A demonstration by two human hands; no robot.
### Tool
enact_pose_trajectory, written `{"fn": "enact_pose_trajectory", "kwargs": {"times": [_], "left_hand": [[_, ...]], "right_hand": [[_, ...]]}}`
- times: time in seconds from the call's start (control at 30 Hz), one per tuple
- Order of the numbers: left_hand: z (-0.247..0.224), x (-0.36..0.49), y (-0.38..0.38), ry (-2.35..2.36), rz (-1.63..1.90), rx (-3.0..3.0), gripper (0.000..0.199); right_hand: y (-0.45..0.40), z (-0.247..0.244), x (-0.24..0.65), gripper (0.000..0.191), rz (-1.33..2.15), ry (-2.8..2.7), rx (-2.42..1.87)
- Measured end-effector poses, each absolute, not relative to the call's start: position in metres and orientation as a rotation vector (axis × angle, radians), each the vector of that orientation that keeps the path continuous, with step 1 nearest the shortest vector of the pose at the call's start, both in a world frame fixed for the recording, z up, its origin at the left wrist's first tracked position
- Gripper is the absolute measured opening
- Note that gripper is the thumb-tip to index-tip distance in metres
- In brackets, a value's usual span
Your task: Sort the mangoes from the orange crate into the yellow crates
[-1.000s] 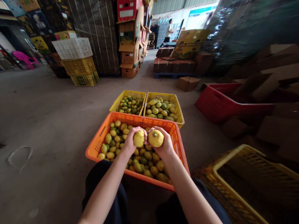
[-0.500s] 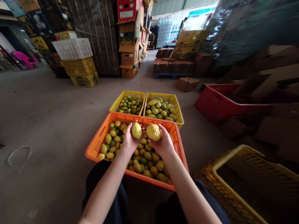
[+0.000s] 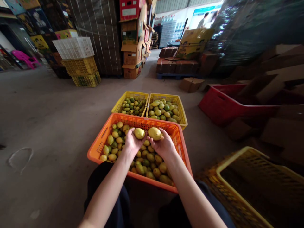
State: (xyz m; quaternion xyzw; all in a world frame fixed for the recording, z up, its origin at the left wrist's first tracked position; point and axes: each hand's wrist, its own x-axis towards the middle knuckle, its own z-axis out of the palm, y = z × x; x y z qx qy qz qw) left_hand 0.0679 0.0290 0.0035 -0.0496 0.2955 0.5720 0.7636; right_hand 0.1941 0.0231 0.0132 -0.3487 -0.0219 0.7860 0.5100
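Note:
Over the orange crate (image 3: 101,139) I hold two yellow lemons side by side. My left hand (image 3: 133,144) has its fingers around the smaller lemon (image 3: 139,133). The larger lemon (image 3: 154,133) lies in the fingers of my right hand (image 3: 165,146). Both hands are close together, palms turned up, fingertips nearly meeting. Below them the crate holds many loose lemons (image 3: 150,157), yellow to green; my forearms hide some of these.
Against the orange crate's far side stand two yellow crates, a left one (image 3: 115,107) and a right one (image 3: 184,117), both holding green-yellow fruit. A yellow crate (image 3: 234,158) is near right, a red bin (image 3: 213,106) with cardboard beyond. Stacked cartons (image 3: 131,58) rise behind.
Both lemons have been turned in my fingers: the left one now lies sideways, and the right one shows a smoother side. In the background a person has come further into view.

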Motion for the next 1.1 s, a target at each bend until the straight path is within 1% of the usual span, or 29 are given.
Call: {"fn": "enact_pose_trajectory", "kwargs": {"times": [0.47, 0.57, 0.77, 0.93, 1.1], "left_hand": [[0.0001, 0.0678, 0.0296, 0.688, 1.250, -0.054, 0.008], [0.0004, 0.0676, 0.0286, 0.669, 1.243, -0.027, 0.012], [-0.0001, 0.0672, 0.0285, 0.644, 1.177, 0.029, 0.026], [-0.0006, 0.0653, 0.0307, 0.639, 1.150, 0.019, 0.022], [0.0008, 0.0636, 0.0301, 0.630, 1.138, 0.058, 0.020]], "right_hand": [[0.0230, 0.0114, 0.1939, 0.023, 1.886, -0.069, -0.824], [0.0224, 0.0122, 0.1943, 0.026, 1.898, -0.083, -0.834], [0.0211, 0.0131, 0.1948, 0.028, 1.919, -0.129, -0.822], [0.0205, 0.0147, 0.1950, 0.024, 1.921, -0.149, -0.826], [0.0196, 0.0172, 0.1943, 0.025, 1.916, -0.189, -0.848]]}}
